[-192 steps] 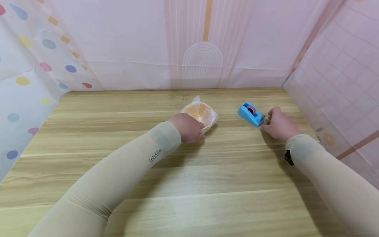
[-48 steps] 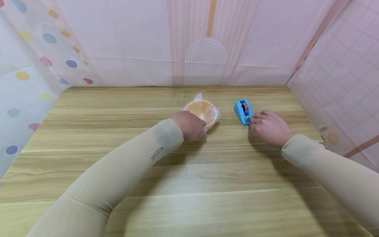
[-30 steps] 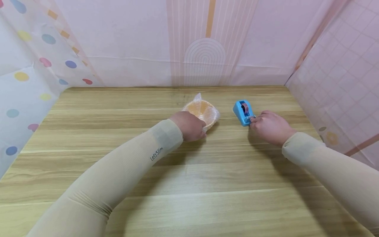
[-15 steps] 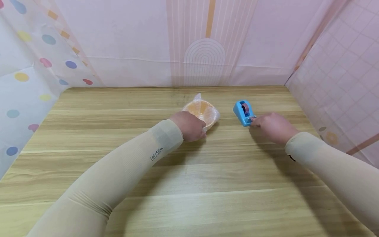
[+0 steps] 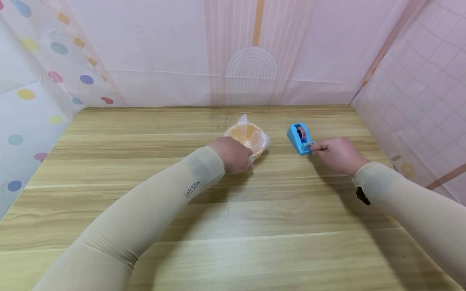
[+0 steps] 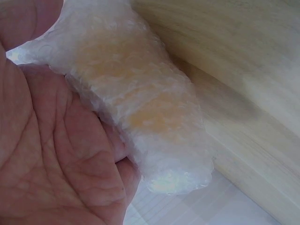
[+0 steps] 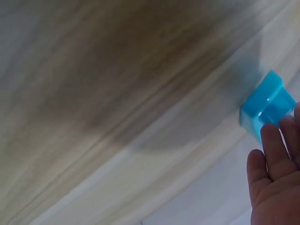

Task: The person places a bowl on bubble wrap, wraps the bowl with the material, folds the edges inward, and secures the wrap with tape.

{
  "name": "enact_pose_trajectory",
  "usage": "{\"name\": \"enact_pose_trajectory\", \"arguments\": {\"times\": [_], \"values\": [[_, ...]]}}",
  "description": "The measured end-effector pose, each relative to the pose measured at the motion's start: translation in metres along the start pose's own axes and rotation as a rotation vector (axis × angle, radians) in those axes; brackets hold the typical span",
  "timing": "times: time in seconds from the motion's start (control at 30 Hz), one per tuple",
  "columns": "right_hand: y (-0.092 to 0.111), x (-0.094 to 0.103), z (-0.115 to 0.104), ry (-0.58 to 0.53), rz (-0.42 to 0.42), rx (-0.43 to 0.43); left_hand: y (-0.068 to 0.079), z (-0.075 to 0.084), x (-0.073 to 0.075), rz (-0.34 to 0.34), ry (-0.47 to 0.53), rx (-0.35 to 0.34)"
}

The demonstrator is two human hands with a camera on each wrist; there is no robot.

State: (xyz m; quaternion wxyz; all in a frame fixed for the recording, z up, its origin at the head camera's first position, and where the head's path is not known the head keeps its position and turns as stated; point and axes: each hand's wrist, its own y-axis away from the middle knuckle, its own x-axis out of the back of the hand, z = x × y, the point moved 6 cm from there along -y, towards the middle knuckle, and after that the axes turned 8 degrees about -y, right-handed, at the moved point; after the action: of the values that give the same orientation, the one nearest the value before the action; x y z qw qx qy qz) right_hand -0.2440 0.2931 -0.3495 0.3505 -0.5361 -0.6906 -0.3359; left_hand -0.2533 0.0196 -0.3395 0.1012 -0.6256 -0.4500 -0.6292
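Observation:
My left hand (image 5: 233, 155) grips the near left side of an orange bowl (image 5: 251, 135) wrapped in bubble wrap, on the table. The left wrist view shows the bubble wrap (image 6: 140, 103) against the palm, with orange showing through. To the bowl's right stands a blue tape dispenser (image 5: 293, 135) with a pinkish roll of tape (image 5: 301, 133). My right hand (image 5: 338, 153) pinches at its cutter end with thumb and forefinger; the tape's end is hidden by the fingertips. In the right wrist view the other fingers (image 7: 276, 150) extend beside the blue base.
The wood-grain table (image 5: 218, 226) reaches back to a pink patterned cloth (image 5: 156, 72). More cloth stands at the left, with coloured dots, and at the right, with a grid. Both forearms wear beige sleeves (image 5: 153, 210).
Since the oldest frame the tape dispenser has turned and shifted left, and my right hand has come onto its cutter end. Lately that hand has rolled and drawn slightly right. My left hand stays put.

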Motion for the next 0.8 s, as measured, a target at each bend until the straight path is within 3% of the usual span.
{"name": "enact_pose_trajectory", "arguments": {"times": [0.2, 0.37, 0.8], "values": [[0.002, 0.000, 0.000, -0.012, 0.017, -0.003, 0.000, -0.001, 0.000, -0.003, -0.006, 0.003], [0.001, -0.001, 0.000, -0.056, -0.029, -0.071, 0.001, -0.001, 0.000, -0.008, -0.006, 0.006], [0.004, 0.010, -0.009, -0.271, -0.074, -0.164, 0.001, 0.000, 0.000, -0.007, -0.023, -0.002]]}}
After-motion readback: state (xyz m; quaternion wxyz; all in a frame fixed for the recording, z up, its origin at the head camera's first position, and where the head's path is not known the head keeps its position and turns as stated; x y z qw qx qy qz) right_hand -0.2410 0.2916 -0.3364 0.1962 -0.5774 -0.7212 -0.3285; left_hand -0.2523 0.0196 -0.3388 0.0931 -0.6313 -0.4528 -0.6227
